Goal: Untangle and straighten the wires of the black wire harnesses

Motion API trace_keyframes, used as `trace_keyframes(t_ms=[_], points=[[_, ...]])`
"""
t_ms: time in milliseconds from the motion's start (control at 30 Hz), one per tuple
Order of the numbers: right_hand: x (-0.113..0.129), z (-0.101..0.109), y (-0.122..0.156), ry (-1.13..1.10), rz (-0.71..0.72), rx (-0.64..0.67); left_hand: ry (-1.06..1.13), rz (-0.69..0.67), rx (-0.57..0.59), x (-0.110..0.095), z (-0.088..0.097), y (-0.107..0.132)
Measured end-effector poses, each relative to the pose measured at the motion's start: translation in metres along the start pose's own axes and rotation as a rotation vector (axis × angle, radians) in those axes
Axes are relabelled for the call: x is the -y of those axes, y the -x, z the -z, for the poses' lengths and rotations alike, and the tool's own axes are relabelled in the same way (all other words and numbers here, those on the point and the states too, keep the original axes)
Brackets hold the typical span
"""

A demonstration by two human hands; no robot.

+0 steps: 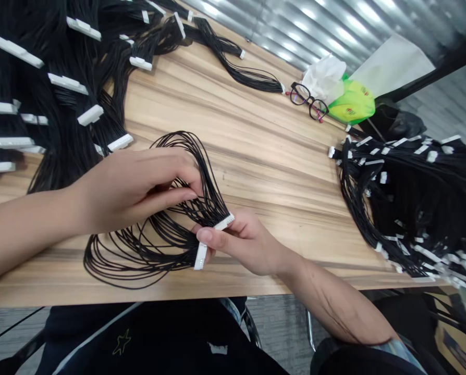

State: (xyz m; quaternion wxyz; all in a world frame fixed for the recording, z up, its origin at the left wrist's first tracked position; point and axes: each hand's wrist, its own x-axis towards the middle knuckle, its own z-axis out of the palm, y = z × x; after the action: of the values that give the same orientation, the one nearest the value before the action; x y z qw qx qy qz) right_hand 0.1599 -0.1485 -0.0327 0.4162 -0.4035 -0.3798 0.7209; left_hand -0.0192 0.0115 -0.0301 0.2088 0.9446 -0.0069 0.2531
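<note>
Left hand (139, 190) half-closed, fingers pinching looped thin black wires (115, 265); right hand (243, 242) closed, gripping a white plastic connector (200, 257) between thumb and forefinger.

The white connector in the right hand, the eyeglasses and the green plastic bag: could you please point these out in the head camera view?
White connector (224, 222), head view, on its long white plastic body.
Eyeglasses (310, 101), head view, on the bridge of the dark frame.
Green plastic bag (352, 102), head view, on its printed middle.
</note>
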Motion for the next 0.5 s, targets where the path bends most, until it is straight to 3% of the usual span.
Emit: trace_keyframes(t_ms=[133,367,500], points=[[0.0009,0.0006,-0.0001,0.047,-0.001,-0.024,-0.082,-0.060,-0.004,0.0009,0.0035,0.0049],[0.0045,0.0010,-0.0021,0.046,-0.039,-0.032,0.056,0.145,0.040,-0.0031,0.0041,0.0053],[0.0049,0.0016,-0.0027,0.065,-0.027,-0.068,-0.186,0.007,-0.024,-0.0023,0.0032,0.0094]])
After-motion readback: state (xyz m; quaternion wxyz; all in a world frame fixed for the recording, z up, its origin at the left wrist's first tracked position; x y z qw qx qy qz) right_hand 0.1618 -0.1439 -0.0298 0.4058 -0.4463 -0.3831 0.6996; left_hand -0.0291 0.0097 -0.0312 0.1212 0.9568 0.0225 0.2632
